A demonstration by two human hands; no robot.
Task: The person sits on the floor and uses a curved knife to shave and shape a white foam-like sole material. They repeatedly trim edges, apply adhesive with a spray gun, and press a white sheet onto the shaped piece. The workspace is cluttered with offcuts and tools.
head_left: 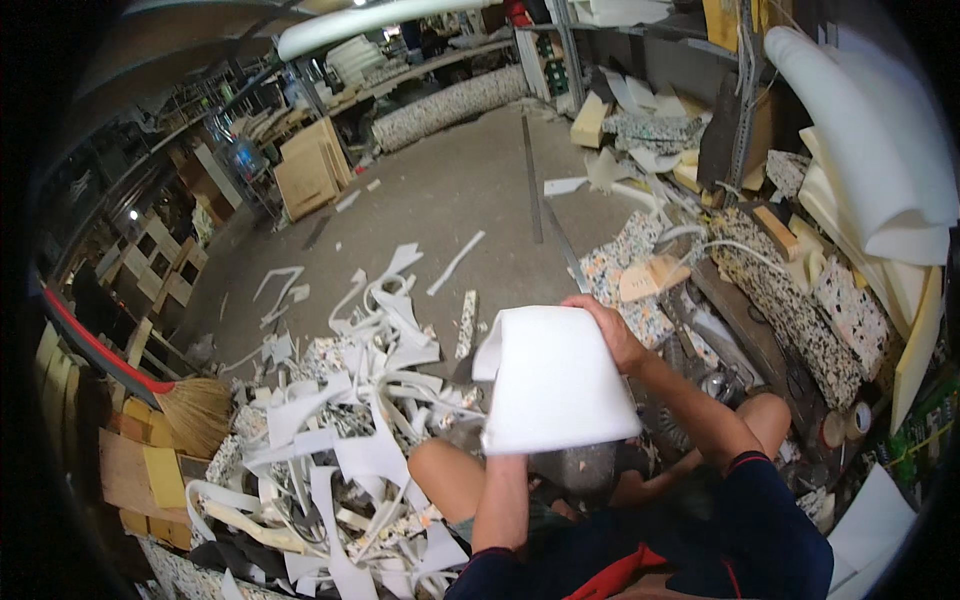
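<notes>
From the head view, the person sits with bare knees drawn up and holds a white foam sheet (555, 380) in front of the chest. The right hand (610, 330) grips the sheet's upper right corner, its fingers curled closed over the top edge, which seems to be what bends that edge over and keeps the sheet facing the eyes. The left hand (503, 452) is under the sheet's lower edge and mostly hidden behind it; it appears to support the sheet from below, but how its fingers stand cannot be told. Left of and below those fingers lies a heap of white foam offcuts (350, 430) on the concrete floor (450, 190), near the left knee. Further left lies a straw broom (195, 410). Beyond the right fingers, speckled foam blocks (790, 310) and white foam rolls (860, 150) lean along the wall.
</notes>
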